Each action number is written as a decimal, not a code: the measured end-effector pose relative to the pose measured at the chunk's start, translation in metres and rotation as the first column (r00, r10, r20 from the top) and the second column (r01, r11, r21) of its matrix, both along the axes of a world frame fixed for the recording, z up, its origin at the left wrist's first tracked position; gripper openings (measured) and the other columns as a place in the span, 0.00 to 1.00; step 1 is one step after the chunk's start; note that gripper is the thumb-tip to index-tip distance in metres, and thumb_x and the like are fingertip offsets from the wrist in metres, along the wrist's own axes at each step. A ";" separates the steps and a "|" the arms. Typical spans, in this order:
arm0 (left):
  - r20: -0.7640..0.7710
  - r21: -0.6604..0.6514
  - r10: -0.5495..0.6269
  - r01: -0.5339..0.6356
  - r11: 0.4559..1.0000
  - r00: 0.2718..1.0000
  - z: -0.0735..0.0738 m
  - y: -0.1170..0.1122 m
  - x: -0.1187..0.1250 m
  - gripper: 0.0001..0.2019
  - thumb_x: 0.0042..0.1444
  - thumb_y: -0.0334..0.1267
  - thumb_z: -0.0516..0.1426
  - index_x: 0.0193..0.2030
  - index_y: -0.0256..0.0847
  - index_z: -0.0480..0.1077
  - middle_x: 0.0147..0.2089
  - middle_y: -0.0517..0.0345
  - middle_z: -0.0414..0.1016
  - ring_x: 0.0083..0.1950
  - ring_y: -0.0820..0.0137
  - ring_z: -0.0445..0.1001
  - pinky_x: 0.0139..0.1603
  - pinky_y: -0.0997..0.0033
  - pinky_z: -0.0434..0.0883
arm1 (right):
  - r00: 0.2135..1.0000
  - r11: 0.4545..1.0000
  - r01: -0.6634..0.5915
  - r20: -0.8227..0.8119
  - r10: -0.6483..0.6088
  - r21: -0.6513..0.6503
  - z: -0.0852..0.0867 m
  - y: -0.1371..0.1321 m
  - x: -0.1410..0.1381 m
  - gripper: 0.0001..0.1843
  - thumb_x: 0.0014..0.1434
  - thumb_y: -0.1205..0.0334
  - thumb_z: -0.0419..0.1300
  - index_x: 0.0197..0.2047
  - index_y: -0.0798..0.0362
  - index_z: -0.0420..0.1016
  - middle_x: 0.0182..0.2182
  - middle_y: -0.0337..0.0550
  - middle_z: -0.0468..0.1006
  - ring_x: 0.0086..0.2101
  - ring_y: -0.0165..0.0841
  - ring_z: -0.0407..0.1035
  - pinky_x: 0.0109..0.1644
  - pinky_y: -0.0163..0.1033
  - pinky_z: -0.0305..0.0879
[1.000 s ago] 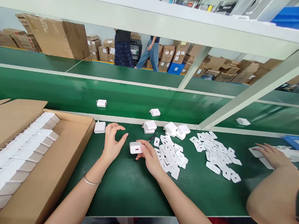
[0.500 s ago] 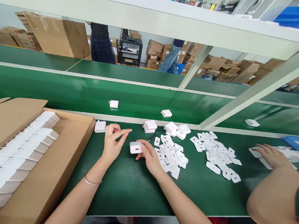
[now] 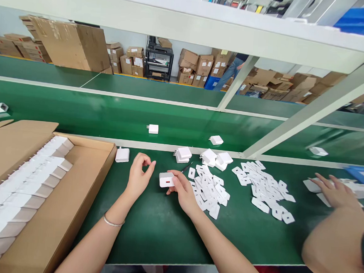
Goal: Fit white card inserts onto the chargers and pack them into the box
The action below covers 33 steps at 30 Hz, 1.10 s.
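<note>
Between the thumb and fingers of my right hand (image 3: 182,190) is a white USB wall charger (image 3: 165,179), its end with a red-lined port facing me. My left hand (image 3: 139,176) hovers just left of it, fingers curled in and thumb near them; I see nothing in it. To my right hand's right lies a heap of small white plates with slots (image 3: 209,190). Behind are stacked white chargers (image 3: 183,154), more chargers (image 3: 210,157), and a dark thin tool (image 3: 186,167) partly hidden by my right hand. A single charger (image 3: 122,154) stands beyond my left hand.
An open cardboard box (image 3: 81,187) with rows of white chargers (image 3: 18,200) is at left. The green belt (image 3: 115,111) behind carries several chargers. Another slotted-plate pile (image 3: 265,188) lies right, near a co-worker's hand (image 3: 337,191). A slanted metal post (image 3: 299,111) rises at right.
My left hand's index finger has curled in from its stretched pose. The chargers on the belt have shifted right. My right hand keeps the charger in nearly the same place.
</note>
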State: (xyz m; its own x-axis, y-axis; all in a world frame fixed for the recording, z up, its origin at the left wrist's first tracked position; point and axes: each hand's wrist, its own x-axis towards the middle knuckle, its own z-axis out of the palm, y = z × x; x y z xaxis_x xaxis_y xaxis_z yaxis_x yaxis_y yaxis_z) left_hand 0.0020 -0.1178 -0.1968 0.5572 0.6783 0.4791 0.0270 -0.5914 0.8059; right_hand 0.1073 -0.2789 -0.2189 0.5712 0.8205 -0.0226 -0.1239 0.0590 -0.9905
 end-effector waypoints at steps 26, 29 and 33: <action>0.165 -0.643 -0.113 0.194 0.740 0.980 -0.042 0.023 0.034 0.37 0.62 0.72 0.44 0.45 0.34 0.69 0.26 0.57 0.71 0.23 0.71 0.67 0.28 0.71 0.65 | 0.470 0.635 0.387 0.736 0.488 -0.668 0.080 0.177 0.178 0.24 0.62 0.65 0.64 0.60 0.58 0.71 0.58 0.55 0.72 0.50 0.38 0.73 0.53 0.45 0.71; 0.162 -0.668 -0.064 0.157 0.727 0.985 -0.042 0.023 0.033 0.39 0.60 0.74 0.43 0.43 0.34 0.70 0.25 0.58 0.68 0.24 0.71 0.67 0.29 0.70 0.67 | 0.457 0.622 0.331 0.698 0.552 -0.709 0.077 0.185 0.174 0.23 0.59 0.62 0.67 0.57 0.57 0.74 0.53 0.53 0.76 0.49 0.40 0.73 0.54 0.48 0.70; 0.166 -0.697 0.011 0.109 0.709 0.986 -0.039 0.025 0.033 0.42 0.59 0.76 0.41 0.41 0.34 0.71 0.23 0.61 0.62 0.23 0.71 0.65 0.28 0.70 0.67 | 0.339 0.704 0.105 0.691 0.638 -0.702 0.077 0.179 0.142 0.28 0.53 0.59 0.70 0.58 0.47 0.76 0.54 0.46 0.78 0.53 0.41 0.73 0.58 0.43 0.67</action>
